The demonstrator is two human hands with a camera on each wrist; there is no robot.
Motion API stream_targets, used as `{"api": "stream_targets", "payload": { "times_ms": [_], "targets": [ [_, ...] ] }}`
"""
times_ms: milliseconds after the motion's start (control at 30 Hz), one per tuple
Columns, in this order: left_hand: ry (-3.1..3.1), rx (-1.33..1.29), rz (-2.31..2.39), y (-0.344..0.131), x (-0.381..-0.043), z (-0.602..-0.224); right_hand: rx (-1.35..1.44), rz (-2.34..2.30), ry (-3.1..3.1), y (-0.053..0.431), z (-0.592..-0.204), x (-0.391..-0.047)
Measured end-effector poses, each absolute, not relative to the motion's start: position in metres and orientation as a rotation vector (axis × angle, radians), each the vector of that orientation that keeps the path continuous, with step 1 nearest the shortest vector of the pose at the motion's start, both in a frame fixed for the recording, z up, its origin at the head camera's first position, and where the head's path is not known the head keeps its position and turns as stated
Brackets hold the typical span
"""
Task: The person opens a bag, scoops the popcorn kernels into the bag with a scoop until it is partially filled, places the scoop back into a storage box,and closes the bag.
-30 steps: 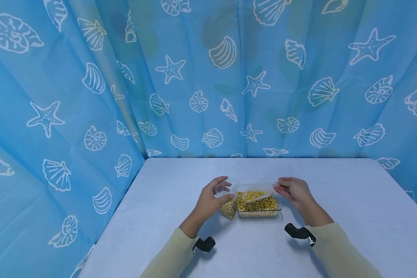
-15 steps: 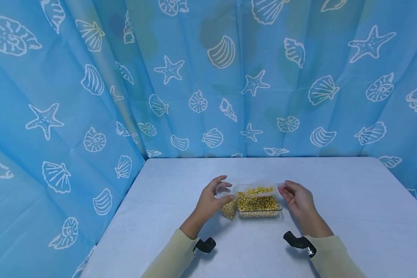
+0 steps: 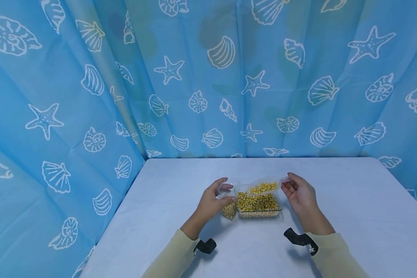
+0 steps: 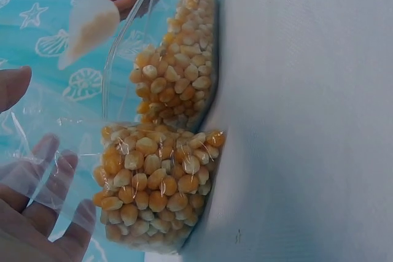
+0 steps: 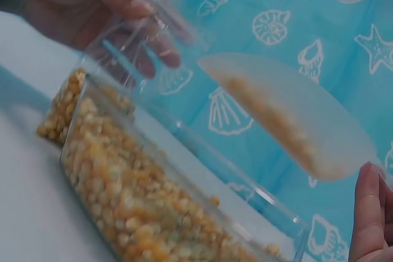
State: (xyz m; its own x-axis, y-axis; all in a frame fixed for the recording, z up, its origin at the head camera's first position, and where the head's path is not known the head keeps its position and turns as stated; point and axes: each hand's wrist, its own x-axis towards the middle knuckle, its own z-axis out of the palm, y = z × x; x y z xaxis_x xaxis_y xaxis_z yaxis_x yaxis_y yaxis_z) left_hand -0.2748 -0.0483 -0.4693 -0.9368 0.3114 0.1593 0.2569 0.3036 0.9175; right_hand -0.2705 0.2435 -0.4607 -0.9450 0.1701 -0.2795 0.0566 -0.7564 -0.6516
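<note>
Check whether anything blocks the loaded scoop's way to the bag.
Nothing visible fills the gap between the scoop and the mouth of the bag. The left wall of the glass container lies between them but lower, and the left hand sits beyond, so the path looks clear.

The site presented as a draped tabletop booth, apparently a recording set. In the head view, blue fabric printed with white shells and starfish formed the surroundings, one panel hanging from 8 to 10 o'clock and another from 11 to 3 o'clock, meeting in a corner near 9 o'clock. A table under a pale cover extended from the centre to 6 o'clock, its far edge appearing to meet the fabric. Black devices worn at both cuffs supported that classification. A glass container of corn kernels, at 5 o'clock, lent a household note; whether the premises were home, studio or lab could not be determined
</note>
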Motion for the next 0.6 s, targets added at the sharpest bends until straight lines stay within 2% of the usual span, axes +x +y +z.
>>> {"api": "stream_targets", "payload": {
  "times_ms": [333, 600],
  "targets": [
    [2.477, 0.518, 1.731, -0.047, -0.273, -0.469, -0.516, 2.889, -0.928, 0.238, -0.441, -0.27],
    [2.43, 0.621, 1.742, -0.046, -0.272, -0.469, -0.548, 2.851, -0.978, 0.23, -0.43, -0.273]
  ]
}}
